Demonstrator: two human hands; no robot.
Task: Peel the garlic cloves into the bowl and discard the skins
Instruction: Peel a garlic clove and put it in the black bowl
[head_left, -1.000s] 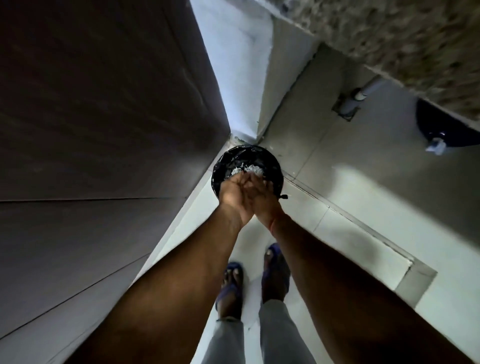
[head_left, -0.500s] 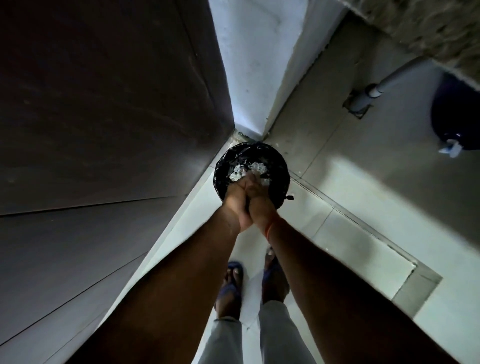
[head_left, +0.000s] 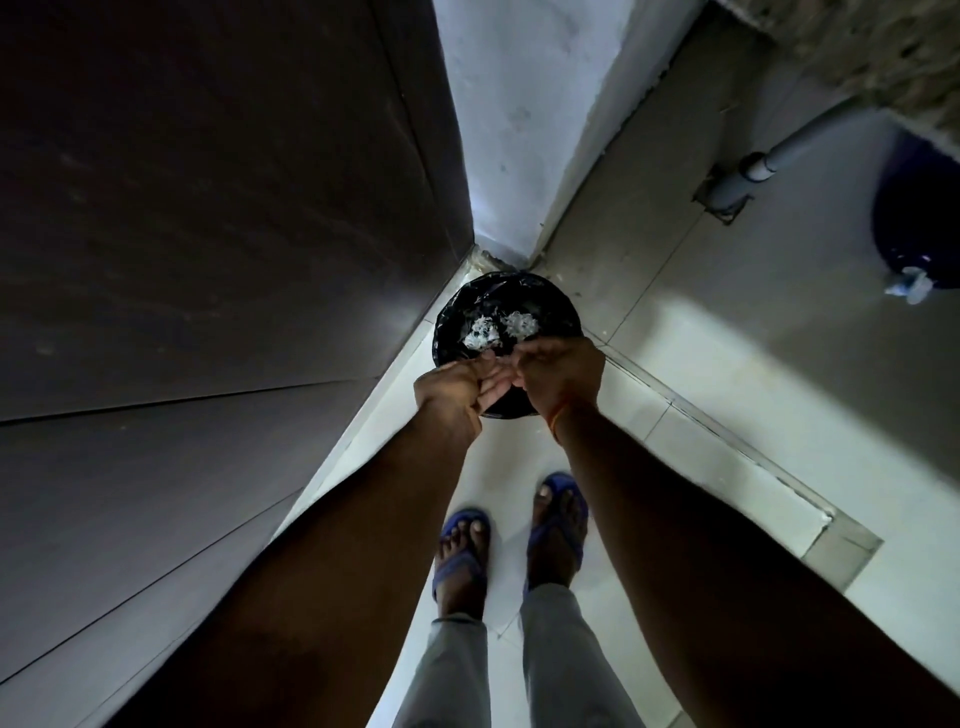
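A round bin lined with a black bag (head_left: 451, 318) stands on the floor in the corner. Pale garlic skins (head_left: 484, 329) lie in a heap inside it. My left hand (head_left: 451, 391) and my right hand (head_left: 565, 370) hover side by side over the bin's near rim. Their fingers are loosely curled and the fingertips touch each other. I see no clove or clump of skins gripped in either hand. No bowl or garlic cloves are in view.
A dark cabinet panel (head_left: 208, 218) rises close on the left, and a white wall corner (head_left: 498, 130) stands behind the bin. A grey drain pipe (head_left: 756, 171) and a dark blue container (head_left: 917, 218) sit under the stone counter (head_left: 883, 47) at right. My sandalled feet (head_left: 462, 551) stand on pale tiles.
My hands were pressed together over the bin; they have drawn apart and now meet only at the fingertips. More skins show in the bin. The view has tilted slightly.
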